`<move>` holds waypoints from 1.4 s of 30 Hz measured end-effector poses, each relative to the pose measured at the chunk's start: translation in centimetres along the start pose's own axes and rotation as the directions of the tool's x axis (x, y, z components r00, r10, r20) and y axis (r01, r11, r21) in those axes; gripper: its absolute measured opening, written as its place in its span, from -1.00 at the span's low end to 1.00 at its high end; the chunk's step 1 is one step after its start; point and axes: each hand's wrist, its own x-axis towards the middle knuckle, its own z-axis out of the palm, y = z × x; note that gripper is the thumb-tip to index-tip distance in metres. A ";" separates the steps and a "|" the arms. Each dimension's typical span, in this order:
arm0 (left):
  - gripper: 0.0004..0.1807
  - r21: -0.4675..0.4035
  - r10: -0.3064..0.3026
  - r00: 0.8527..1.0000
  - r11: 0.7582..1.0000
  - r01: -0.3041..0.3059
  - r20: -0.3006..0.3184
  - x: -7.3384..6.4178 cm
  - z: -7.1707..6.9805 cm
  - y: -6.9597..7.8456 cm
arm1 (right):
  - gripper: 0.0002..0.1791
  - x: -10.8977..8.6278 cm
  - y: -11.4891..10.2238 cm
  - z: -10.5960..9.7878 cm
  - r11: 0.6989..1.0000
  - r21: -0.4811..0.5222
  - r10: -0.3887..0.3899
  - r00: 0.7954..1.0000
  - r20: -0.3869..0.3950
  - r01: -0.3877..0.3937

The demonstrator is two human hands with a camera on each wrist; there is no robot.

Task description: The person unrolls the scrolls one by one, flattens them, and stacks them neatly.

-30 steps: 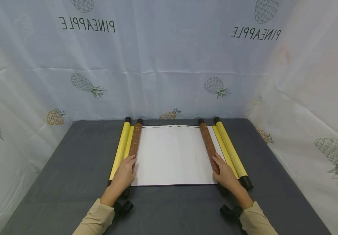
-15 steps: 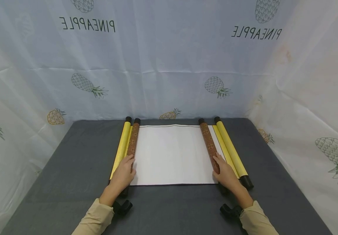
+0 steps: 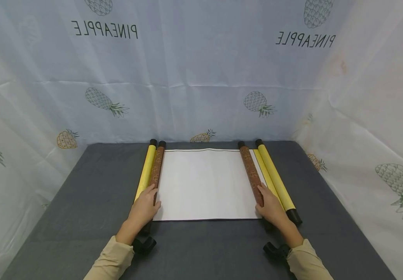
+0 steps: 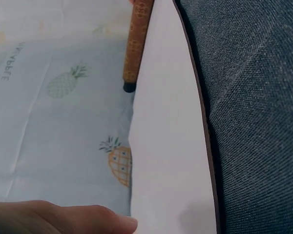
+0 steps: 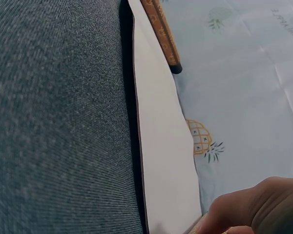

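Note:
A white scroll sheet with thin dark borders lies spread on the table between two brown patterned rollers with black end caps. My left hand grips the near part of the left brown roller, which lies right beside a yellow roller. The right brown roller is held near its close end by my right hand, and a second yellow roller lies to its right beyond a yellow strip. In the wrist views my left thumb and right thumb show at the sheet; the grips are mostly hidden.
A dark grey cloth covers the table. Behind and at both sides hangs a pale curtain printed with pineapples. Black wrist mounts sit under both forearms, low over the table.
My left hand and its brown roller have moved left, covering the yellow strip and baring more white sheet. The right hand and its roller have shifted slightly right.

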 end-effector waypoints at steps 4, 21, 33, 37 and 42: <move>-0.49 0.013 -0.027 0.999 1.000 0.026 0.022 0.0 -0.1 0.0 | -0.28 0.0 0.1 -0.1 1.000 0.002 0.006 1.000 -0.021 -0.006; -0.42 0.075 -0.113 0.994 0.991 0.114 -0.008 -0.3 -0.5 0.0 | -0.23 0.0 0.7 -0.2 0.997 -0.016 0.069 0.998 -0.012 -0.070; -0.41 0.105 -0.127 0.992 0.986 0.127 -0.010 -0.1 -0.5 -0.3 | -0.28 -0.1 1.1 -0.3 0.998 0.011 0.068 0.997 -0.019 -0.068; -0.45 0.121 -0.087 0.996 0.989 0.090 -0.025 -0.2 -0.5 -0.2 | -0.28 -0.1 1.3 -0.2 0.998 0.015 0.065 0.997 -0.029 -0.065; -0.57 0.114 -0.054 0.998 0.992 0.058 -0.036 -0.4 -0.6 0.0 | -0.28 0.0 1.3 -0.1 0.999 0.004 0.054 0.997 -0.060 -0.054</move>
